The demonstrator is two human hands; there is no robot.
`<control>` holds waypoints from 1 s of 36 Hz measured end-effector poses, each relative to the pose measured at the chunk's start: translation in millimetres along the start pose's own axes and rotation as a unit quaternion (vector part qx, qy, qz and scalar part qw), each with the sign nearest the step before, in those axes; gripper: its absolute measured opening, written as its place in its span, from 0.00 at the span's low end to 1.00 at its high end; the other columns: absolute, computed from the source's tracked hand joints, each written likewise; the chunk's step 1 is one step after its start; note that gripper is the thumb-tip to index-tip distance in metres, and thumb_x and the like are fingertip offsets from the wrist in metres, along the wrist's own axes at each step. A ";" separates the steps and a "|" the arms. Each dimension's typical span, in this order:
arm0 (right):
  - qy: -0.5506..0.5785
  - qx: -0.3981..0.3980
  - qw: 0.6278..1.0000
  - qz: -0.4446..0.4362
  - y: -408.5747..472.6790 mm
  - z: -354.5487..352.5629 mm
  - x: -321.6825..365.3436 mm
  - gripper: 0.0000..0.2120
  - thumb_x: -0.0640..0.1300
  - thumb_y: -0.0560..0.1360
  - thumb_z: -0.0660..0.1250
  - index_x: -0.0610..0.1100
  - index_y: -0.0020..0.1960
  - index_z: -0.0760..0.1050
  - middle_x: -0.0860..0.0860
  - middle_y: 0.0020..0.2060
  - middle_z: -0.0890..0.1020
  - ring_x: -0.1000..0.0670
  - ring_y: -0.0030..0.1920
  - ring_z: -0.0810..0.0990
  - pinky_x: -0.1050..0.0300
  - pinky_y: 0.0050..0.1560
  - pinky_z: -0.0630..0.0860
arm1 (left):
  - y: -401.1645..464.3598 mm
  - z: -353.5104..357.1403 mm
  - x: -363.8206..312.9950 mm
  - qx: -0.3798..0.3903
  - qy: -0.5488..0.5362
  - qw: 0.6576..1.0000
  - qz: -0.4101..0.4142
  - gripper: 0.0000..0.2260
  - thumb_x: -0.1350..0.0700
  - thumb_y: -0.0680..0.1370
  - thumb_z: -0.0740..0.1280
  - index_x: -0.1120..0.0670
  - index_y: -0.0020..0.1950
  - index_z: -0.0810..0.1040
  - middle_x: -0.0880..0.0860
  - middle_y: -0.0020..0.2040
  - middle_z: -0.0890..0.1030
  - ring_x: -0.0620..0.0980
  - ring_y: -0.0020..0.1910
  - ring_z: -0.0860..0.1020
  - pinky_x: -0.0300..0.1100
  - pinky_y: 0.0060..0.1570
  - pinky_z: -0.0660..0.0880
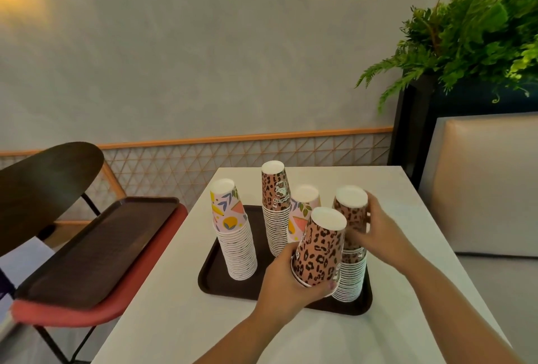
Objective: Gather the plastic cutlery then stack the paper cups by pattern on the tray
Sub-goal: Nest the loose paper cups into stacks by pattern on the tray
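Stacking is well along: four sorted stacks stand on the tray (208,273), left hand (286,279) grasping loose leopard cups (318,250), right hand (378,227) clasping the lower-right leopard stack (350,273), no cutlery visible.

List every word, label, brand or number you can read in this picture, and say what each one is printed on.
No text here can be read.
Top cup of the back leopard-print stack: a small cartoon emblem with a line of lettering under it, too blurred to read.
Leopard-print cup in the left hand: small marks near its rim, too small to read.
Floral cup stacks: pattern only, no lettering visible.
Tray: no visible label.
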State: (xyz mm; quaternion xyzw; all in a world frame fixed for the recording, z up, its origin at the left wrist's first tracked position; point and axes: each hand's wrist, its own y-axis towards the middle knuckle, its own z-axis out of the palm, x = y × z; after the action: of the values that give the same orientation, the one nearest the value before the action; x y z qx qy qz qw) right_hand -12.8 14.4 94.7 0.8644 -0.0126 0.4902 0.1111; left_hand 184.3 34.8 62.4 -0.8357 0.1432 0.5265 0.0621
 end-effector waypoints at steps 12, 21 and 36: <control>0.084 -0.036 0.978 -0.186 -11.1 -36.7 30.3 0.41 0.74 0.61 0.64 0.60 0.69 0.58 0.64 0.65 0.68 0.60 0.63 0.71 0.64 0.57 0.72 | 13.1 11.9 -43.5 -0.017 -0.020 0.996 0.086 0.29 0.48 0.65 0.78 0.39 0.61 0.69 0.38 0.56 0.79 0.34 0.56 0.76 0.29 0.53 0.74; 0.085 -0.006 0.976 -0.201 -1.4 -51.9 45.3 0.35 0.53 0.63 0.71 0.67 0.64 0.57 0.76 0.55 0.70 0.69 0.59 0.71 0.73 0.52 0.73 | 42.3 20.2 -79.1 -0.039 0.001 0.990 0.136 0.26 0.50 0.68 0.75 0.41 0.63 0.68 0.38 0.57 0.78 0.32 0.57 0.74 0.26 0.53 0.73; 0.096 -0.076 0.979 -0.160 32.1 -48.3 -5.3 0.33 0.46 0.70 0.71 0.71 0.61 0.54 0.71 0.53 0.70 0.69 0.53 0.75 0.72 0.44 0.76 | 62.1 69.1 -37.7 -0.094 0.168 0.970 0.152 0.41 0.46 0.73 0.67 0.52 0.76 0.43 0.49 0.76 0.55 0.47 0.76 0.52 0.50 0.73 0.62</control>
State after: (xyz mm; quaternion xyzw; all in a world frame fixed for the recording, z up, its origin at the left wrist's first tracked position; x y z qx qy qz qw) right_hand -60.5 -7.4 119.9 0.7930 0.0994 0.5446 0.2545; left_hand 90.6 -0.1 68.9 -0.8826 0.2265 0.3934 -0.1225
